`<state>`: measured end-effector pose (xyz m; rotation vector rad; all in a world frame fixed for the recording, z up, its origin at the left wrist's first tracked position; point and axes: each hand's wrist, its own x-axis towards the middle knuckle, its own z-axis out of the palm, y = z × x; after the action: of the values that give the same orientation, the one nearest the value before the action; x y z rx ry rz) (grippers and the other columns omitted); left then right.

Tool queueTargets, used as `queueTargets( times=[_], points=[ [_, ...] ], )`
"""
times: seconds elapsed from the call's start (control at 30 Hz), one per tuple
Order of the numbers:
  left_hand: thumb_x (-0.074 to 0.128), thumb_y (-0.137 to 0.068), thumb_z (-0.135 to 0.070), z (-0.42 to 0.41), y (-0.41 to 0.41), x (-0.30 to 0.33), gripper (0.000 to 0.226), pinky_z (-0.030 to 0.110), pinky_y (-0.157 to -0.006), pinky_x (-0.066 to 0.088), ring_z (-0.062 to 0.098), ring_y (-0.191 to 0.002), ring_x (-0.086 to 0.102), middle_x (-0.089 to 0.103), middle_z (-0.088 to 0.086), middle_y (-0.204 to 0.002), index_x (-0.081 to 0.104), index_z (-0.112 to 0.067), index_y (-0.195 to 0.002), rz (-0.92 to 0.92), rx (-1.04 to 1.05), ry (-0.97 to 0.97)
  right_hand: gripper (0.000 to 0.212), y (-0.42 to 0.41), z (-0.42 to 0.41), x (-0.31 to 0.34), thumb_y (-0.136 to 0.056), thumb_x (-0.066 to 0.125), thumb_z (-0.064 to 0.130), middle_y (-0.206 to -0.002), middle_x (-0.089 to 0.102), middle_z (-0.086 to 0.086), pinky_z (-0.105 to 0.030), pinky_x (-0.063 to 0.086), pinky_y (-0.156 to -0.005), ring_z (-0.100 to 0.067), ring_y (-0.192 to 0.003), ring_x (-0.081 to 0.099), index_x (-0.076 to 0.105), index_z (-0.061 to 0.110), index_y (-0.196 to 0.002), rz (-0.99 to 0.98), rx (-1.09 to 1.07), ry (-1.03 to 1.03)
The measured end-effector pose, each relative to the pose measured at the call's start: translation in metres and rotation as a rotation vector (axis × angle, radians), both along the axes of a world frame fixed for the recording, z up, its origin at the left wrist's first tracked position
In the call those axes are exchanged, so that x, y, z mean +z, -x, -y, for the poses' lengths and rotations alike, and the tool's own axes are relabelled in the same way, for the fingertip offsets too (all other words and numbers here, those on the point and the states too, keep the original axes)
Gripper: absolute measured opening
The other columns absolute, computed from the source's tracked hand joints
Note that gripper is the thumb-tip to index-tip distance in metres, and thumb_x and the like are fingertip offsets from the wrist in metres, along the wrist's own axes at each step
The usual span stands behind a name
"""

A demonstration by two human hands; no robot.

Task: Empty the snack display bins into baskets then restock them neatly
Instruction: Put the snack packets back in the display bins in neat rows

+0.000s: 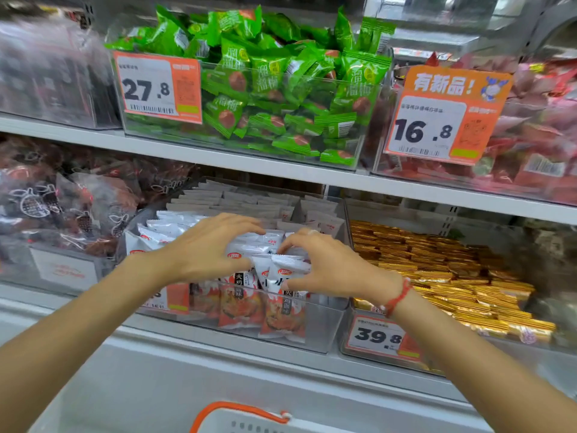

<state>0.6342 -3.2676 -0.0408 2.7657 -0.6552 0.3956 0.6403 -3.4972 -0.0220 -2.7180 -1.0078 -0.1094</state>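
A clear plastic bin (315, 326) on the lower shelf holds several white and orange snack packets (240, 303), some standing at the front, others stacked behind. My left hand (206, 248) curls over the packets at the bin's front, its fingers on their tops. My right hand (327, 264) pinches the top of a white packet (288, 270) beside it. The two hands almost meet over the same bunch. A white basket with an orange handle (237, 414) shows at the bottom edge, below the shelf.
To the right is a bin of gold-wrapped bars (443, 276) with a 39.8 tag. Above sit a bin of green packets (274, 89) tagged 27.8 and a red-packet bin (537, 126) tagged 16.8. Dark snack bags (62, 201) fill the left bin.
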Motion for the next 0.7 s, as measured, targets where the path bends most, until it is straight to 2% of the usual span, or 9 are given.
queueTargets(
  times=[0.07,0.17,0.27,0.37,0.4,0.47,0.57,0.63,0.7],
  points=[
    [0.048,-0.067,-0.076,0.017,0.008,0.002,0.081,0.021,-0.109,0.022,-0.001,-0.134,0.031,0.038,-0.023,-0.146,0.044,-0.04,-0.14,-0.02,-0.045,0.037,0.048,0.01,0.014,0.003,-0.088,0.061,0.052,-0.138,0.049,0.008,-0.038,0.044,-0.099,-0.012,-0.125,0.046,0.051,0.034,-0.131,0.023,-0.014,-0.064],
    [0.043,-0.069,-0.084,0.039,0.007,-0.001,0.074,0.022,-0.102,0.026,0.004,-0.121,0.046,0.056,-0.022,-0.13,0.056,-0.04,-0.127,-0.002,-0.08,-0.078,0.039,0.01,0.034,0.007,-0.099,0.05,0.036,-0.132,0.055,0.004,-0.033,0.042,-0.097,-0.016,-0.123,0.049,0.049,0.028,-0.137,0.187,-0.084,-0.117],
    [0.046,-0.084,-0.072,0.043,0.0,-0.004,0.057,0.021,-0.091,0.028,0.015,-0.113,0.049,0.064,-0.014,-0.116,0.056,-0.038,-0.128,-0.017,-0.018,-0.105,0.05,-0.015,0.037,0.013,-0.096,0.055,0.021,-0.134,0.053,-0.007,-0.034,0.042,-0.096,-0.024,-0.123,0.05,0.041,0.019,-0.144,0.237,-0.138,0.011],
    [0.037,-0.078,-0.077,0.038,-0.005,-0.008,0.061,0.019,-0.074,0.034,0.019,-0.1,0.055,0.068,-0.003,-0.097,0.059,-0.038,-0.119,-0.014,-0.041,-0.085,0.067,-0.046,0.02,0.016,-0.092,0.061,0.033,-0.145,0.043,-0.013,-0.035,0.041,-0.104,-0.03,-0.131,0.043,0.031,0.011,-0.148,0.108,-0.137,0.196],
    [0.035,-0.076,-0.081,0.035,-0.007,-0.008,0.066,0.019,-0.074,0.037,0.02,-0.095,0.056,0.068,0.001,-0.093,0.06,-0.034,-0.115,-0.007,-0.049,-0.084,0.066,-0.054,0.012,0.016,-0.093,0.06,0.038,-0.145,0.043,-0.015,-0.035,0.041,-0.104,-0.03,-0.13,0.044,0.033,0.009,-0.146,0.051,-0.152,0.243],
    [0.033,-0.073,-0.089,0.031,-0.01,-0.007,0.076,0.028,-0.077,0.041,0.022,-0.09,0.056,0.067,0.001,-0.089,0.063,-0.029,-0.11,0.011,-0.044,-0.082,0.059,-0.068,0.001,0.012,-0.095,0.057,0.04,-0.142,0.047,-0.014,-0.031,0.041,-0.1,-0.029,-0.126,0.048,0.04,0.009,-0.141,-0.007,-0.172,0.257],
    [0.044,-0.075,-0.084,0.031,-0.011,-0.005,0.065,0.024,-0.065,0.037,0.021,-0.078,0.053,0.059,0.001,-0.072,0.062,-0.029,-0.104,-0.004,-0.027,-0.073,0.055,-0.078,-0.004,0.008,-0.093,0.06,0.036,-0.145,0.046,-0.007,-0.026,0.038,-0.098,-0.024,-0.128,0.046,0.044,0.015,-0.141,-0.034,-0.183,0.145],
    [0.048,-0.073,-0.079,0.032,-0.013,-0.005,0.06,0.021,-0.063,0.036,0.018,-0.081,0.055,0.061,-0.001,-0.075,0.061,-0.035,-0.111,-0.024,-0.02,-0.053,0.049,-0.082,-0.004,0.009,-0.091,0.062,0.033,-0.141,0.049,-0.006,-0.024,0.039,-0.094,-0.022,-0.124,0.049,0.051,0.016,-0.135,-0.044,-0.2,0.094],
    [0.046,-0.068,-0.083,0.029,-0.015,-0.008,0.068,0.024,-0.068,0.038,0.014,-0.089,0.057,0.068,-0.006,-0.087,0.059,-0.038,-0.118,-0.024,-0.037,-0.036,0.027,-0.085,-0.009,0.008,-0.089,0.065,0.03,-0.122,0.062,-0.007,-0.022,0.039,-0.077,-0.021,-0.107,0.058,0.064,0.019,-0.114,-0.017,-0.197,-0.007]
  ],
)
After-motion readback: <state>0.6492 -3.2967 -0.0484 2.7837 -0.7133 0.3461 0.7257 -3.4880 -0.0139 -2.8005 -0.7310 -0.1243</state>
